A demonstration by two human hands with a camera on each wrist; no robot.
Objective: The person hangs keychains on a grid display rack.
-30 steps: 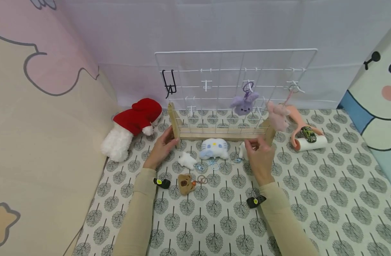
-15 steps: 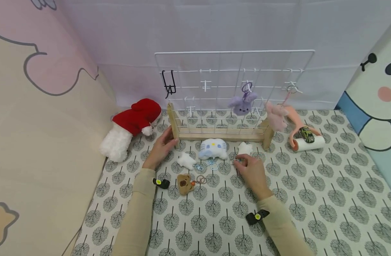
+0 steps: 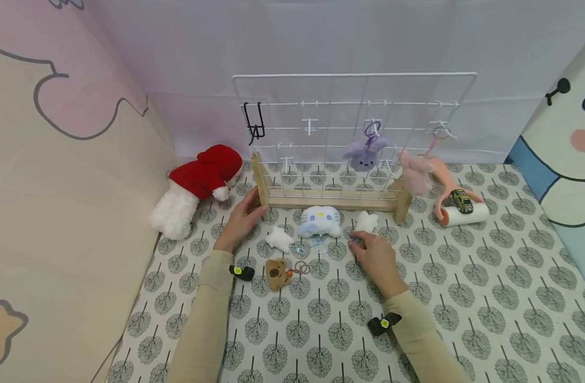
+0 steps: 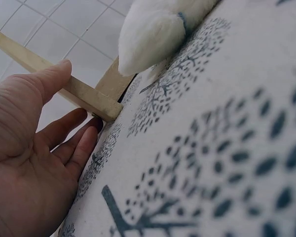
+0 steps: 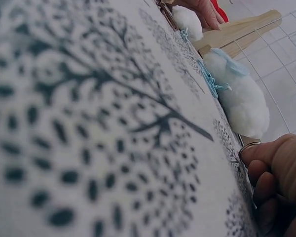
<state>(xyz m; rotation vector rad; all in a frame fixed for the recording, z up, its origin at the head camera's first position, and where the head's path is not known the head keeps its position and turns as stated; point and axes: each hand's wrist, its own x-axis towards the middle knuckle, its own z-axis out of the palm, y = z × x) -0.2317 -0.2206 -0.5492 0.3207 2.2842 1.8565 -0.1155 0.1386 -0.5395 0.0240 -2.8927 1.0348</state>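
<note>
My left hand (image 3: pixel 240 222) holds the wooden side foot (image 3: pixel 261 183) of a white wire grid rack (image 3: pixel 354 74); in the left wrist view the thumb lies on one side of the wood, the fingers on the other. My right hand (image 3: pixel 377 260) pinches a metal ring (image 5: pixel 247 147) at the near end of a small white plush keychain (image 3: pixel 366 221), which lies on the cloth. Beside it lie a white-and-blue cat-faced plush (image 3: pixel 319 221), another small white plush (image 3: pixel 279 239) with a blue clasp, and a brown bear keychain (image 3: pixel 276 274).
From the rack's hooks hang a purple bunny keychain (image 3: pixel 365 155) and a pink plush keychain (image 3: pixel 417 174). A black hook (image 3: pixel 255 130) is at the rack's left. A red-and-white plush (image 3: pixel 201 181) lies left; a peach lint roller (image 3: pixel 447 181) bearing a toy car (image 3: pixel 461 201) lies right.
My right hand has moved from over the right small white plush toward me, down to its ring, uncovering the plush. My left hand has stayed on the rack's foot.
</note>
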